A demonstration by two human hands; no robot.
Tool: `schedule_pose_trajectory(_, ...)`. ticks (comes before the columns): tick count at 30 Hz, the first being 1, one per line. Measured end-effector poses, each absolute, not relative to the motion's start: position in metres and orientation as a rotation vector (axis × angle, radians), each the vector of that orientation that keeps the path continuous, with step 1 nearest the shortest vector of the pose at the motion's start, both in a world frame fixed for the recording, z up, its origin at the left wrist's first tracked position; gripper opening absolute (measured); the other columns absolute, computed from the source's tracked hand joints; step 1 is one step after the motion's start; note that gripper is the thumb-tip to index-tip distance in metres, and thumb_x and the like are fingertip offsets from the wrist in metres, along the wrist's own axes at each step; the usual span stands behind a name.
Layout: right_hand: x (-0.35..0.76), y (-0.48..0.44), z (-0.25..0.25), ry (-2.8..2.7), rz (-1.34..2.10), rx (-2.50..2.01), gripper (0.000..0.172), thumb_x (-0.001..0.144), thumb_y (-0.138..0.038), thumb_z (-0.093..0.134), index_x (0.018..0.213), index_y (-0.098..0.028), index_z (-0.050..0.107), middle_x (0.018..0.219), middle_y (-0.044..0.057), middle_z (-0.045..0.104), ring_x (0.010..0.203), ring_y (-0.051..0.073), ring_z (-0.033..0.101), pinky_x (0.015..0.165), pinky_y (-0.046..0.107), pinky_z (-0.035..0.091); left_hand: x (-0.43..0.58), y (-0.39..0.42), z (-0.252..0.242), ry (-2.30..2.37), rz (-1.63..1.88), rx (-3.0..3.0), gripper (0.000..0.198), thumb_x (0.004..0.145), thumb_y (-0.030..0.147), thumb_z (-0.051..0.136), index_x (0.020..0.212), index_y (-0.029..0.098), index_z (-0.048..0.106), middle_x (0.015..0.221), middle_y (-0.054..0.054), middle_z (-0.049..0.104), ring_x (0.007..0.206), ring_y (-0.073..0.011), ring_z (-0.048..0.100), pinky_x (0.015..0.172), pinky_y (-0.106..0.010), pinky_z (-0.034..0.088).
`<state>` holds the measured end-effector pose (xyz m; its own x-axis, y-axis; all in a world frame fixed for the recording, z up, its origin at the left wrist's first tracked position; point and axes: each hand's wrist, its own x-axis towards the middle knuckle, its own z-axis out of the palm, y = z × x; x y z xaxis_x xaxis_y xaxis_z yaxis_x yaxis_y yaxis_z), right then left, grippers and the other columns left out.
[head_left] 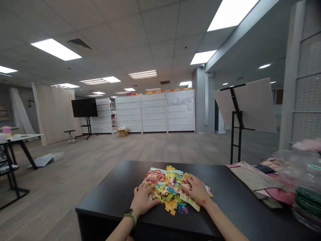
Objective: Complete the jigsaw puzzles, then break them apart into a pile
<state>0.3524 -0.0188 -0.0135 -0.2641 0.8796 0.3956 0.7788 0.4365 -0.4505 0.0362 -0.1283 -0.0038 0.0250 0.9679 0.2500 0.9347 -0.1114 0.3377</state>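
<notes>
Near table edge (pixel 101 184), hands (pixel 144 199) (pixel 194 190) on jigsaw pieces (pixel 167 190)

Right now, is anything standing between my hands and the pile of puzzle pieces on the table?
No, nothing visible stands in the way. The left hand and the right hand both rest directly on the pile of jigsaw puzzle pieces, which lies on the black table. A patterned cloth lies off to the right.

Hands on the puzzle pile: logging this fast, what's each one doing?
Left hand: open, resting on the jigsaw pieces, nothing held.
Right hand: open, fingers spread on them, no visible grip.
</notes>
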Motion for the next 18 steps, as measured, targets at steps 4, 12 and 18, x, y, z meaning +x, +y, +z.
schedule_pose_trajectory(4,0.351,-0.023,-0.010,-2.107,0.287,-1.351,0.073,0.071,-0.057,0.071,0.135,-0.024,0.061,0.140,0.012,0.060,0.129,0.034,0.053,0.107,0.045,0.039,0.037,-0.128,-0.001,2.039,0.662,2.185,0.074,0.068,0.070,0.071,0.132,0.034,0.062,0.145,-0.008,0.054,0.134,-0.0388,0.043,0.103,-0.048,0.034)
schedule_pose_trajectory(12,0.357,-0.017,-0.005,-1.933,0.324,-1.229,0.044,0.081,-0.045,0.061,0.118,-0.022,0.067,0.119,0.009,0.069,0.108,0.026,0.065,0.095,0.035,0.048,0.032,-0.121,-0.005,2.006,0.671,2.194,0.086,0.064,0.073,0.074,0.137,0.030,0.057,0.146,-0.008,0.053,0.135,-0.0370,0.043,0.101,-0.046,0.038)
schedule_pose_trajectory(18,0.359,-0.009,-0.003,-1.666,0.249,-1.290,0.050,0.084,-0.051,0.056,0.121,-0.017,0.059,0.112,0.013,0.066,0.104,0.029,0.063,0.095,0.043,0.047,0.033,-0.123,-0.009,1.949,0.719,2.222,0.079,0.066,0.066,0.078,0.135,0.034,0.057,0.144,-0.005,0.055,0.132,-0.0365,0.044,0.098,-0.044,0.040)
